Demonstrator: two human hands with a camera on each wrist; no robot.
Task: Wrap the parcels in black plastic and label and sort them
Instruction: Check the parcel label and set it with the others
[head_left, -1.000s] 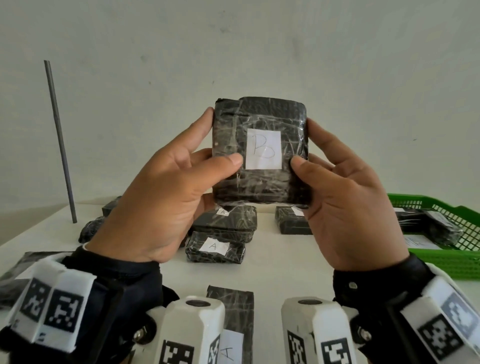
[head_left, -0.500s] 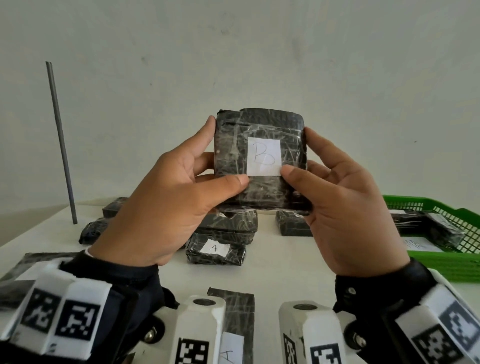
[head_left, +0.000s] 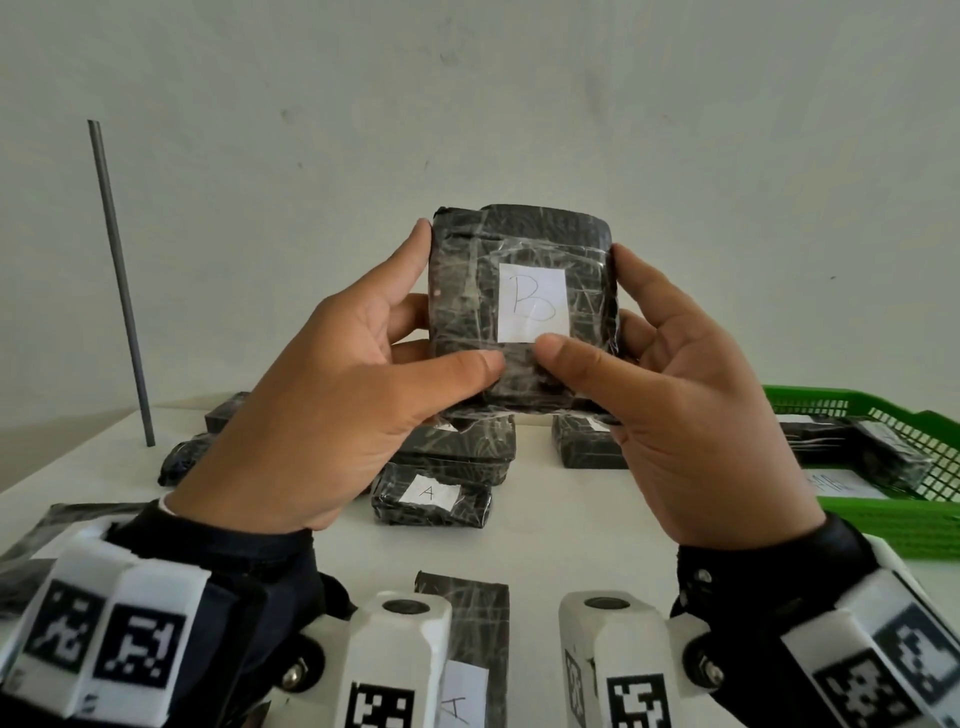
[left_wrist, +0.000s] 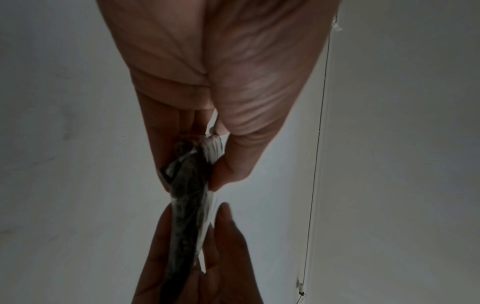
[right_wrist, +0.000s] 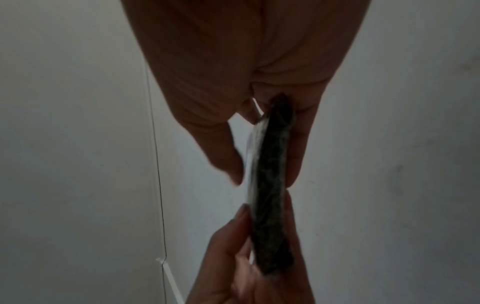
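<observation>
White wall fills the upper frame, and below it we see a white table (head_left: 545, 530). At the frame's centre we hold a black-wrapped parcel (head_left: 467, 291) upright above the table, its label (head_left: 532, 303) marked "B" facing us. Our left hand (head_left: 332, 415) and right hand (head_left: 696, 415) each pinch it, thumbs on the front, fingers behind. Below it lie more wrapped parcels, one labelled "A" (head_left: 431, 501). A green basket (head_left: 883, 530) at the right edge holds others.

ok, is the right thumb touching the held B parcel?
Touching. In the head view the right hand lays its thumb flat on the front of the B parcel, just under the label.
</observation>
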